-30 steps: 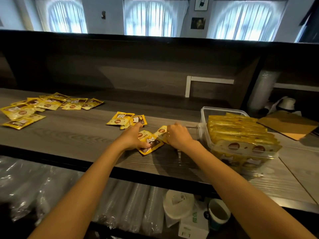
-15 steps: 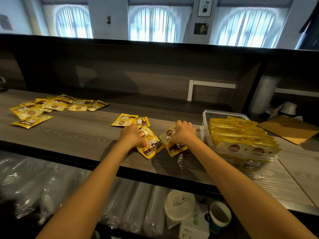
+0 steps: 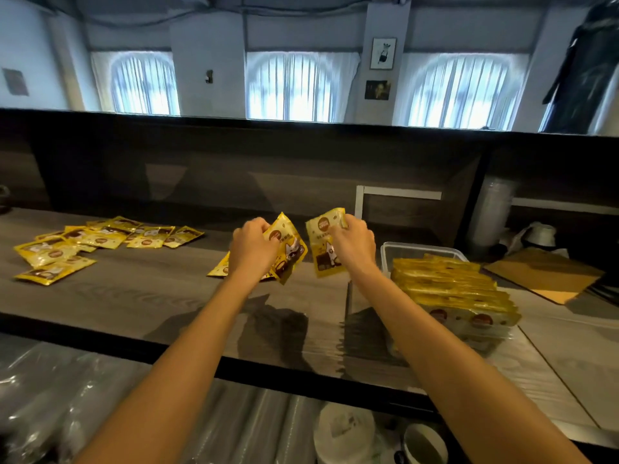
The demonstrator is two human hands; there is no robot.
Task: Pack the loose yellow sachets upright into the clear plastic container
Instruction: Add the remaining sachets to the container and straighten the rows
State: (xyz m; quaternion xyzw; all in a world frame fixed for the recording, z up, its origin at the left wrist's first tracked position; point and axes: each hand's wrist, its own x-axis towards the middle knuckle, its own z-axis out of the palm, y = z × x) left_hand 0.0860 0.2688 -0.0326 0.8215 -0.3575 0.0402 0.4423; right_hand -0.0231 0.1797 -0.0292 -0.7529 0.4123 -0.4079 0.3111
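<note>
Nearest, below the front edge of the grey wood-grain surface (image 3: 127,296), a lower shelf holds sleeves of stacked clear plastic cups (image 3: 60,396), a white lidded tub (image 3: 345,430) and a dark-rimmed cup (image 3: 423,445).

Two bare forearms reach out over the surface. The left hand (image 3: 253,251) is raised above it, its grip closed on a glossy yellow sachet with a cat picture and a brown round label (image 3: 289,252), pinched at its upper left edge so it hangs tilted. The right hand (image 3: 353,244) is raised beside it, its grip closed on a second yellow sachet of the same print (image 3: 323,249), held nearly upright by its top right corner. The two sachets are close together but apart.

On the right, the clear rectangular plastic container (image 3: 418,251) sits on the surface, packed with a row of yellow sachets standing on edge (image 3: 449,289); its far end looks unfilled.

A few loose yellow sachets (image 3: 219,269) lie flat just beyond the left wrist, partly hidden. Farther left, a scattered, overlapping spread of yellow sachets (image 3: 100,239) lies flat. At far right lies a brown cardboard sheet (image 3: 542,274).
</note>
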